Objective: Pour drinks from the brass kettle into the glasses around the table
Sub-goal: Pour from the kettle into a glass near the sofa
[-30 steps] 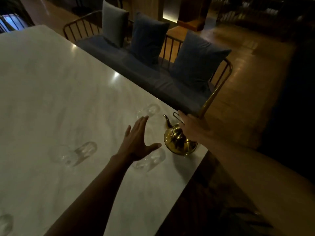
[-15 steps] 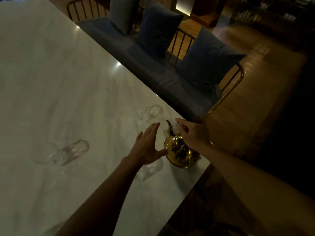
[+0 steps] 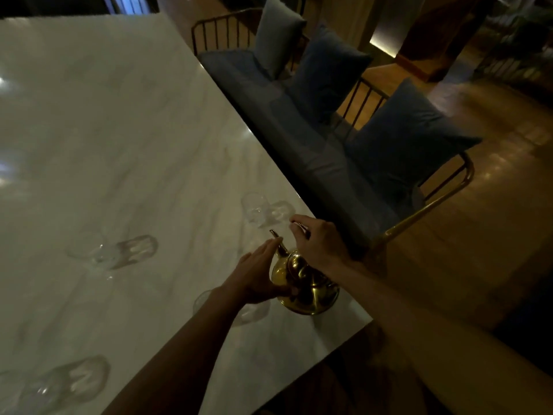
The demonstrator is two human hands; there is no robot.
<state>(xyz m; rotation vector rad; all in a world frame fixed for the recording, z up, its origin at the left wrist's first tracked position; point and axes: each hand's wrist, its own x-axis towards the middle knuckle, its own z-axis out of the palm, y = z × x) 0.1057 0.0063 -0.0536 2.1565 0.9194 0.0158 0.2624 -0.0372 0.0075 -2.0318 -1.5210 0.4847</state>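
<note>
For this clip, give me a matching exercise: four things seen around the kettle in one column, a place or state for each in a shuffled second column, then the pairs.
Things:
1. left hand
2. right hand
3. brass kettle
4. far glass

Places or states:
A. stands near the table's corner, between both hands
B. fingers curled at the kettle's top handle
C. flat and open against the kettle's side
D. stands beyond the spout, near the table edge by the bench

Pairs: 1-C, 2-B, 3-A, 4-D
</note>
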